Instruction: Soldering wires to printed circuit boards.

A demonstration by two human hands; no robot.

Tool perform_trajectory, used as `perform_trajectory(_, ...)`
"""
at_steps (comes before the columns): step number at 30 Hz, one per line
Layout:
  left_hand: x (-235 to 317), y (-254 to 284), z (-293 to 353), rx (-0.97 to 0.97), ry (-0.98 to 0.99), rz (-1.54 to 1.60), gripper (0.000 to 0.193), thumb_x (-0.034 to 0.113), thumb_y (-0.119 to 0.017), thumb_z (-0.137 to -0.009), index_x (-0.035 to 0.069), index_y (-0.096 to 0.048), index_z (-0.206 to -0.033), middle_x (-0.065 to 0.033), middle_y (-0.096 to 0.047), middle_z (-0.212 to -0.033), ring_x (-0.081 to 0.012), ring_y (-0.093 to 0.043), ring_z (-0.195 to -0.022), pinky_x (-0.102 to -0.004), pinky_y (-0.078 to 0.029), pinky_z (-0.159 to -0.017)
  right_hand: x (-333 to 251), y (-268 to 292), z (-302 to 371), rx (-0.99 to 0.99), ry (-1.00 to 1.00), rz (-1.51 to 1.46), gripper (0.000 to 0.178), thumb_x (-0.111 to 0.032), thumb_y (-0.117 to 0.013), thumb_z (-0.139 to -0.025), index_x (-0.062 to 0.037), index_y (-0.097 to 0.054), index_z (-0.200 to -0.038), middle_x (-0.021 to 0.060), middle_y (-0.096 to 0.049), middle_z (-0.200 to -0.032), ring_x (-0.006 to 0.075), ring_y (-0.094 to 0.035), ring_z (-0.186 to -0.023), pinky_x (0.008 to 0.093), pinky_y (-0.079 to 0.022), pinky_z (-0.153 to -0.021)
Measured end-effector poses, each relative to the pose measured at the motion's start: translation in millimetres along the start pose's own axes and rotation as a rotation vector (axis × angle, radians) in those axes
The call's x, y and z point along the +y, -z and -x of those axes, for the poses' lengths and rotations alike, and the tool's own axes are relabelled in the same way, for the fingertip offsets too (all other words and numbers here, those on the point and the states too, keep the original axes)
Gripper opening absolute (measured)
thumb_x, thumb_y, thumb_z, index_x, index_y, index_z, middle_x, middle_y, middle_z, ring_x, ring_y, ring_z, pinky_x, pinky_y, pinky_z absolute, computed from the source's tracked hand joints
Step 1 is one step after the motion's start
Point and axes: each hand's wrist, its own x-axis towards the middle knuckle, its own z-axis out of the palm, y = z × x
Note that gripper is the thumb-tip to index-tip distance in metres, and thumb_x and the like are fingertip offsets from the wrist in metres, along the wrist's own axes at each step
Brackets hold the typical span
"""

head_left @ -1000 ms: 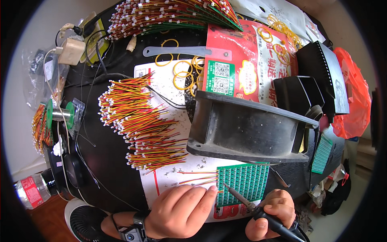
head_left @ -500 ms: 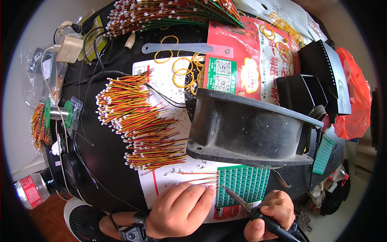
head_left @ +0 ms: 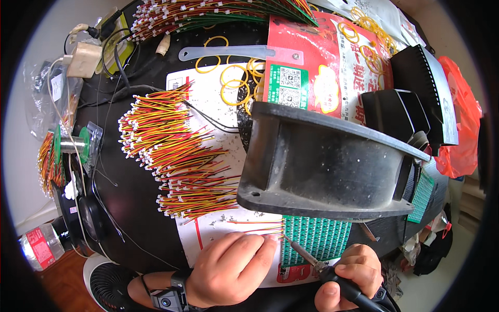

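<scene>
A green circuit board panel (head_left: 318,239) lies on white paper below a black fan housing. Thin red and yellow wires (head_left: 254,223) stretch left from its left edge. My left hand (head_left: 231,268) is closed at that edge, thumb and forefinger pinching a wire whose end meets the board. In my right hand (head_left: 356,273) is a soldering iron (head_left: 305,254), gripped by its black handle. Its tip points up and left, at the board's left edge beside my left fingertips. Whether the tip touches the joint is too small to tell.
The black fan housing (head_left: 327,164) stands just beyond the board. A pile of red and yellow wires with white connectors (head_left: 174,151) lies to the left. Farther left is a solder spool (head_left: 71,145). Rubber bands (head_left: 235,91) and a translucent strip (head_left: 223,52) lie at the back.
The view has shifted slightly, and the fan housing looks a little larger and covers more of the board's far edge. Both hands keep nearly the same pose; the iron's tip stays at the board's left edge.
</scene>
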Motion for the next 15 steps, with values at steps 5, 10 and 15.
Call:
perform_trajectory(5, 5.3, 6.6, -5.6, -0.018, 0.013, 0.046, 0.023, -0.008, -0.075, -0.071, -0.008, -0.073, -0.094, -0.0124, -0.066, -0.081, -0.0249, -0.066, -0.066, -0.0327, -0.055, -0.059, -1.2, 1.8, -1.0, -0.006, 0.001, -0.003, 0.025, -0.004, -0.071, -0.082, 0.0086, -0.057, -0.099, 0.0135, -0.056, -0.069, 0.0186, -0.046, -0.049, 0.0332, -0.038, -0.047)
perform_trajectory(10, 4.2, 6.5, -4.1, -0.024, 0.025, 0.047, 0.025, -0.008, -0.075, -0.070, -0.008, -0.073, -0.095, -0.0129, -0.067, -0.083, -0.0254, -0.066, -0.067, -0.0331, -0.055, -0.060, -0.3, 0.0, -2.2, -0.011, 0.004, -0.001, 0.024, -0.004, -0.070, -0.082, 0.0083, -0.057, -0.098, 0.0136, -0.057, -0.069, 0.0191, -0.047, -0.049, 0.0332, -0.038, -0.047)
perform_trajectory(15, 5.3, 7.5, -3.5, -0.039, 0.030, 0.047, 0.026, -0.008, -0.075, -0.069, -0.008, -0.073, -0.096, -0.0134, -0.068, -0.085, -0.0262, -0.067, -0.068, -0.0334, -0.056, -0.061, -1.8, -1.3, 1.4, 0.035, 0.005, -0.003, 0.025, -0.007, -0.070, -0.082, 0.0078, -0.057, -0.098, 0.0133, -0.055, -0.068, 0.0188, -0.047, -0.050, 0.0334, -0.038, -0.048)
